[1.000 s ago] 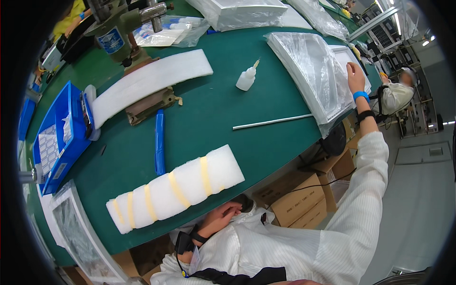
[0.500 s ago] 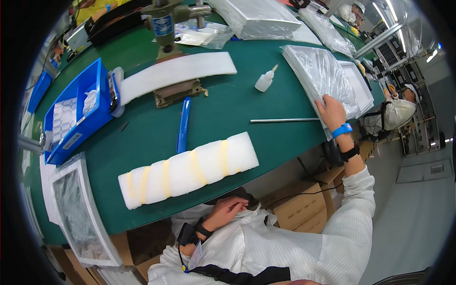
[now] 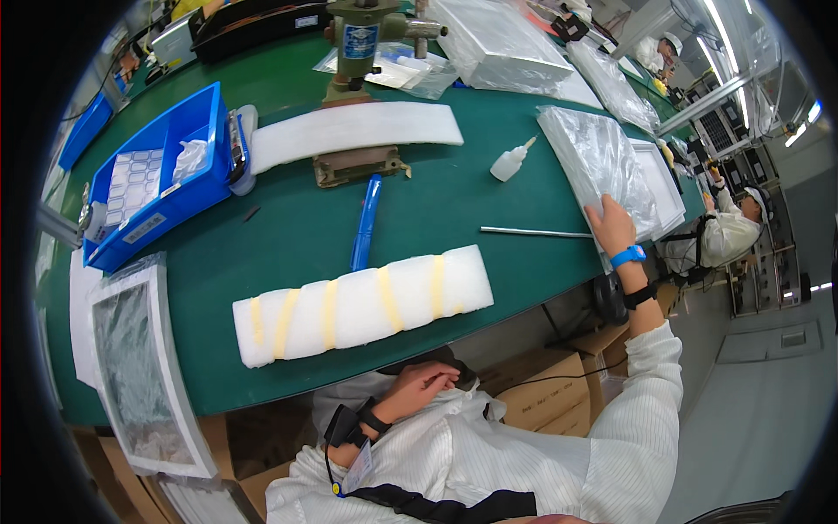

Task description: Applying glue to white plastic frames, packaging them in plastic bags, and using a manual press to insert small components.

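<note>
My right hand (image 3: 614,224) lies on the near edge of a flat plastic-wrapped panel (image 3: 587,157), its fingers bent over the wrap. A blue band and a black strap circle that wrist. My left hand (image 3: 422,386) rests by my lap below the table's front edge, fingers loosely curled, with nothing visible in it. Between my hands and the press lies a long white foam block (image 3: 362,306) with yellowish tape bands around it. A thin metal rod (image 3: 534,231) reaches toward my right hand. Beyond it stands a small white squeeze bottle (image 3: 511,162) with a narrow tip.
A white foam strip (image 3: 358,131) lies across the base of a green press (image 3: 356,44); a blue tool handle (image 3: 367,223) points from it. At left are a blue divided bin (image 3: 157,188) and a wrapped frame (image 3: 140,367) overhanging the edge. Other people sit at far right.
My view has shifted, so the table things appear farther right. My right hand stays on the wrapped panel and my left hand stays by my lap.
</note>
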